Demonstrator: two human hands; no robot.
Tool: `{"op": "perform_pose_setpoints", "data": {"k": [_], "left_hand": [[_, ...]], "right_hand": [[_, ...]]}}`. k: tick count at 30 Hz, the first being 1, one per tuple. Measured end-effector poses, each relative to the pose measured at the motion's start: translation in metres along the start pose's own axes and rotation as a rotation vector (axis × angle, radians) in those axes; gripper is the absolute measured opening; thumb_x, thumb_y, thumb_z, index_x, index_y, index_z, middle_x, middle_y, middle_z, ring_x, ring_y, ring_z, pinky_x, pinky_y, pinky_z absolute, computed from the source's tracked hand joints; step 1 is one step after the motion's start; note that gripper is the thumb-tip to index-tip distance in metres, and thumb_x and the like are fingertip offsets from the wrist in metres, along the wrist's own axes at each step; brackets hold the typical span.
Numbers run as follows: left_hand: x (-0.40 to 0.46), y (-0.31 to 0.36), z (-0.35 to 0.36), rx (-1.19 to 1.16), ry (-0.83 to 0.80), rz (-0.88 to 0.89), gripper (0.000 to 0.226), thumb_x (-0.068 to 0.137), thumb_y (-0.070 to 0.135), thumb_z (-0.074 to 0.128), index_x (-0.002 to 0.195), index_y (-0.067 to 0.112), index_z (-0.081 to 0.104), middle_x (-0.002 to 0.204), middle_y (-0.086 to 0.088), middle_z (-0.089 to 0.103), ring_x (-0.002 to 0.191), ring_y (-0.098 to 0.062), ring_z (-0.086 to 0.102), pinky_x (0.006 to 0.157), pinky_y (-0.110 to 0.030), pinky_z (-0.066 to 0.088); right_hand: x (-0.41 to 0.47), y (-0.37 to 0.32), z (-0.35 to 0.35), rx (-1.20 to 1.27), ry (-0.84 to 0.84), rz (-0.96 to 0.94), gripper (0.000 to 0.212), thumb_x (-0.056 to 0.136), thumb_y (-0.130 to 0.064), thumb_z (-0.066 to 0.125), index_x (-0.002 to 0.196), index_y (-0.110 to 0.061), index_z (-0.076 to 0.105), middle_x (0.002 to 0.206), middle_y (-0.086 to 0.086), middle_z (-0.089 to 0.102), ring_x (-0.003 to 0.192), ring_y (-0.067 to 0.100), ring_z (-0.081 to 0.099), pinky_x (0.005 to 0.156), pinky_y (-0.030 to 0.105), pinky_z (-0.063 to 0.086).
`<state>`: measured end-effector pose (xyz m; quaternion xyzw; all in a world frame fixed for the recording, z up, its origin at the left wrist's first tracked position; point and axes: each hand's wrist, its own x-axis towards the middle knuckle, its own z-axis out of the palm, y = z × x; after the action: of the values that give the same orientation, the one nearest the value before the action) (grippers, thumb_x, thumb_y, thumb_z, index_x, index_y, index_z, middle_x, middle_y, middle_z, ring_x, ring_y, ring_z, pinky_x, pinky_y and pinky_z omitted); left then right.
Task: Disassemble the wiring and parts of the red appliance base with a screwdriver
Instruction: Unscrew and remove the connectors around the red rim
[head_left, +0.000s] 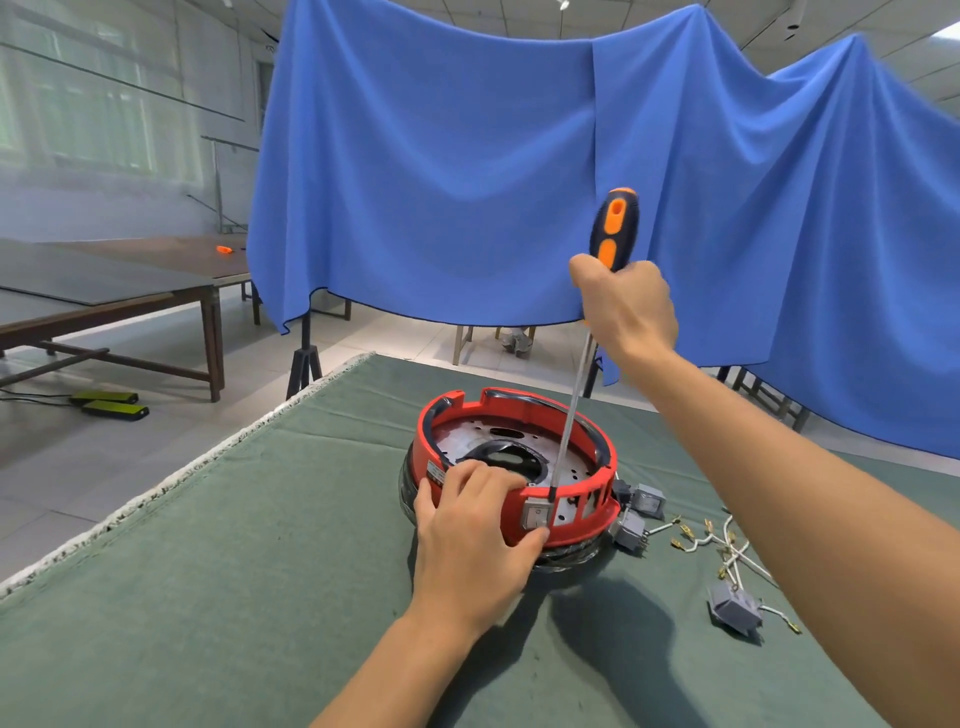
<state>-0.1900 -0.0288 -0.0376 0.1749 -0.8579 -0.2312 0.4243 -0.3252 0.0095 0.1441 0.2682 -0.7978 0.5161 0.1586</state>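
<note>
Your left hand (470, 525) gripped the near rim of the red appliance base (511, 467), mid-table on the green cloth (208, 571). Your right hand (626, 306) clasped the screwdriver (613, 234) upright, tip at the rim beside a grey switch (536, 514).

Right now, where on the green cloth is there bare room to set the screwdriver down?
The cloth is bare left of the base, out to its fringed edge, and also near, by the left hand. Right of the base is crowded: grey switches and loose wires under the right arm.
</note>
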Motion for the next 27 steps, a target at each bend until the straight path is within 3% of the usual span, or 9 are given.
{"op": "perform_pose_setpoints", "data": {"k": [5,10,14,17,22,27], "left_hand": [[0.000,0.000,0.002,0.005,0.008,-0.008,0.038,0.073,0.038,0.075,0.106,0.025,0.061,0.108,0.015,0.057,0.117,-0.010,0.043,0.108,-0.057,0.025],[-0.002,0.000,0.001,0.016,-0.009,-0.007,0.039,0.074,0.038,0.074,0.108,0.027,0.060,0.111,0.014,0.055,0.119,-0.009,0.040,0.106,-0.056,0.027],[-0.003,0.001,-0.001,0.020,-0.025,-0.004,0.039,0.075,0.040,0.072,0.109,0.029,0.057,0.113,0.016,0.052,0.121,-0.006,0.037,0.108,-0.055,0.026],[-0.004,0.000,-0.001,0.027,-0.034,0.000,0.038,0.077,0.042,0.070,0.110,0.030,0.055,0.114,0.018,0.050,0.122,-0.006,0.036,0.107,-0.053,0.027],[-0.004,-0.002,0.000,0.033,-0.027,0.007,0.038,0.078,0.043,0.068,0.111,0.031,0.054,0.114,0.018,0.050,0.122,-0.005,0.036,0.108,-0.054,0.026],[-0.004,-0.003,0.002,0.031,-0.024,-0.001,0.039,0.078,0.044,0.069,0.112,0.031,0.055,0.115,0.017,0.051,0.123,-0.005,0.037,0.110,-0.055,0.024]], "right_hand": [[-0.029,-0.004,-0.026,0.205,0.155,-0.142,0.030,0.064,-0.033,0.050,0.050,-0.022,0.026,0.035,-0.011,0.026,0.044,0.014,0.031,0.050,0.028,0.030],[-0.056,-0.004,-0.035,0.351,0.187,-0.234,0.029,0.063,-0.026,0.052,0.052,-0.020,0.026,0.047,-0.006,0.023,0.054,0.030,0.034,0.050,0.044,0.039],[-0.067,-0.001,-0.036,0.377,0.204,-0.272,0.026,0.064,-0.023,0.052,0.053,-0.016,0.030,0.047,-0.001,0.026,0.051,0.043,0.040,0.048,0.047,0.044],[-0.069,-0.002,-0.037,0.387,0.208,-0.263,0.026,0.064,-0.023,0.052,0.052,-0.018,0.030,0.045,-0.005,0.026,0.051,0.041,0.040,0.048,0.047,0.043],[-0.072,-0.005,-0.039,0.399,0.211,-0.261,0.023,0.064,-0.023,0.052,0.053,-0.016,0.033,0.049,0.005,0.031,0.051,0.034,0.037,0.048,0.048,0.044],[-0.073,-0.003,-0.036,0.409,0.203,-0.256,0.024,0.065,-0.022,0.052,0.052,-0.017,0.033,0.047,0.000,0.030,0.051,0.034,0.037,0.049,0.045,0.044]]}}
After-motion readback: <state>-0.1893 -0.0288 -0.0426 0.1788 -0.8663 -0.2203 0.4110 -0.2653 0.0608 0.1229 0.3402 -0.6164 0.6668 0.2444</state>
